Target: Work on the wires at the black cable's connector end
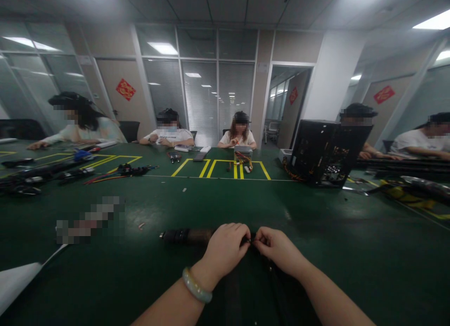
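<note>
My left hand (228, 247), with a pale green bangle (197, 285) on its wrist, is closed around the right end of a dark electric screwdriver (190, 236). The tool lies lengthwise on the green table, its metal tip pointing left. Fingertips of my right hand (276, 248) pinch together at that same end, almost touching the left fingers. A small dark piece shows between the two hands, too small to name. From below my right hand a thin dark strip (276, 288), perhaps a cord, runs toward me.
A black computer case (316, 152) stands at the back right. Cables (130, 170) and black parts (35, 176) lie at the left, near a white sheet (17, 281). A power supply (243, 152) with wires sits opposite. Several people sit around the green table (228, 204).
</note>
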{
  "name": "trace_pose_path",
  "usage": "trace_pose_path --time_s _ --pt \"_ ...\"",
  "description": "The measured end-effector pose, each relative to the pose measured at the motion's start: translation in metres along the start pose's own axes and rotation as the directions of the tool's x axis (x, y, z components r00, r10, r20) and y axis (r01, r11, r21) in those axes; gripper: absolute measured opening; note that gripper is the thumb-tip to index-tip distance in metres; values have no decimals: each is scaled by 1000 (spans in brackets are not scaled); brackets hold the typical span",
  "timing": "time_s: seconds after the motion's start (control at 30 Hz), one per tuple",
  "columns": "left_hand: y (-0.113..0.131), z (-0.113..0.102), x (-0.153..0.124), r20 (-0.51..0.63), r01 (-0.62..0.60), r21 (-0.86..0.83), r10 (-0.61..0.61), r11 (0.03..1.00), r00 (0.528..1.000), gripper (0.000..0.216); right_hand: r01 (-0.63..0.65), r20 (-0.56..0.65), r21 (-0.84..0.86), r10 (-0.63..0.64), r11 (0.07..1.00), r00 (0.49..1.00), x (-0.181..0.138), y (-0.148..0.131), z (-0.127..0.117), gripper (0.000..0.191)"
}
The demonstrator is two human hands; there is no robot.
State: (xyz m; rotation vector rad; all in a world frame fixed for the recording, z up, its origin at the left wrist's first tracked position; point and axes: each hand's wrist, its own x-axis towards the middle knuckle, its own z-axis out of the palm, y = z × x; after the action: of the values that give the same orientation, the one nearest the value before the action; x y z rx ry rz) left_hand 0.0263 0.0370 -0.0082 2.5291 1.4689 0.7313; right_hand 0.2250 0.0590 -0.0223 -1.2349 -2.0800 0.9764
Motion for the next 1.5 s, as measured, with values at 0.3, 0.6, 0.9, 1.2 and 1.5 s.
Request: trace_pose_path --time_s 0.3,0.6,0.9,1.2,1.5 --pt "1 -2 0 0 -7 -7 7 1000 1000 11 -23 -5 27 23 999 1000 -1 0 -1 11" --pt "1 -1 0 11 -4 15 4 1000 1000 12 6 -20 9 -5 1000 1000 -1 -1 -1 9" --pt "1 -2 0 11 -11 21 11 1000 1000 10 -22 14 77 21 997 1000 -1 1 -2 10" --pt "2 -3 0 13 -17 26 17 1000 1000 7 -36 26 113 33 993 999 -1 5 0 10" --pt "3 -4 0 -1 15 5 -15 1000 1000 14 -29 37 163 23 986 999 0 6 0 11"
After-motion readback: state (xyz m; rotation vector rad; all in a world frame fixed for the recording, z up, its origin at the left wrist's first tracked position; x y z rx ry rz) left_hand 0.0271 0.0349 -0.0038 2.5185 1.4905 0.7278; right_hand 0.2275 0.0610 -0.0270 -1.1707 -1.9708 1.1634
